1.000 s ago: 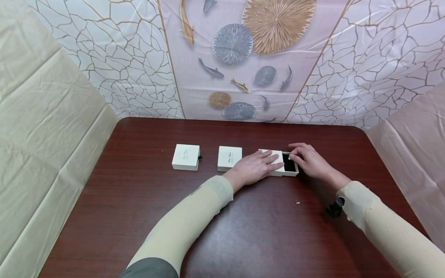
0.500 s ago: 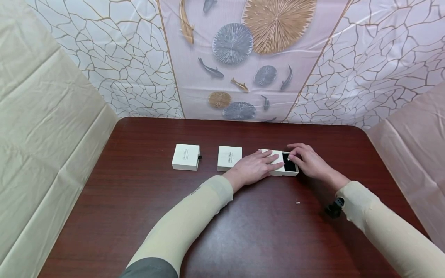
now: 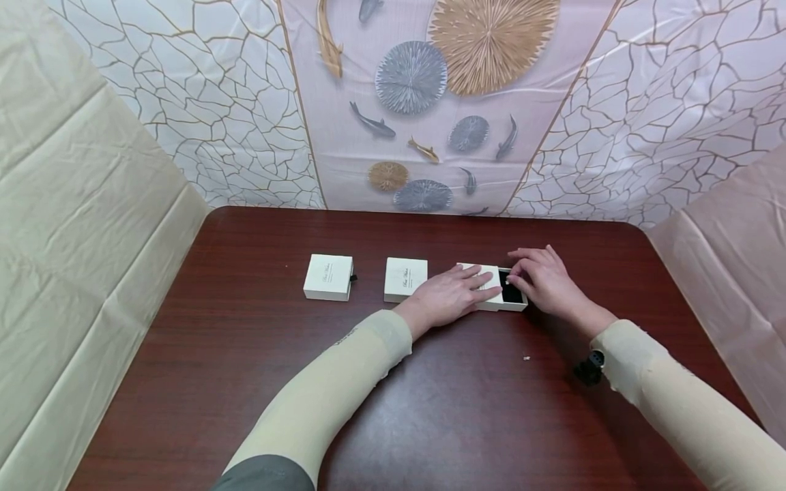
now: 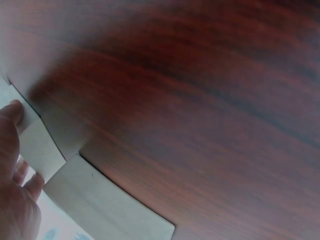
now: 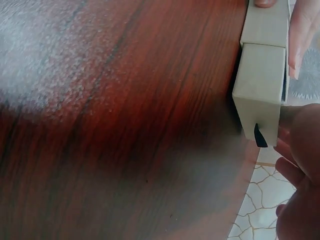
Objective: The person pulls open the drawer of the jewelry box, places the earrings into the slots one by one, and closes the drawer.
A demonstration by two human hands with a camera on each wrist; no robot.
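Observation:
My left hand lies over a white slide-out gift box, fingers spread across its sleeve. In the right wrist view, a fingertip of that hand is against the sleeve's front side, so it grips the box. The drawer is partly out to the right, showing a black insert. Above it, my right hand pinches a tiny pale piece, too small to identify. The right wrist view shows the drawer's end with a black pull tab.
Two closed white boxes stand to the left: a middle box near my left wrist and a far-left box with a black tab. A tiny shiny piece lies on the dark wooden table. Patterned cloth hangs behind.
My right hand shifts slightly over the drawer, its fingertips moving a little left with the tiny piece, and one finger lifts. The left hand and boxes stay in place.

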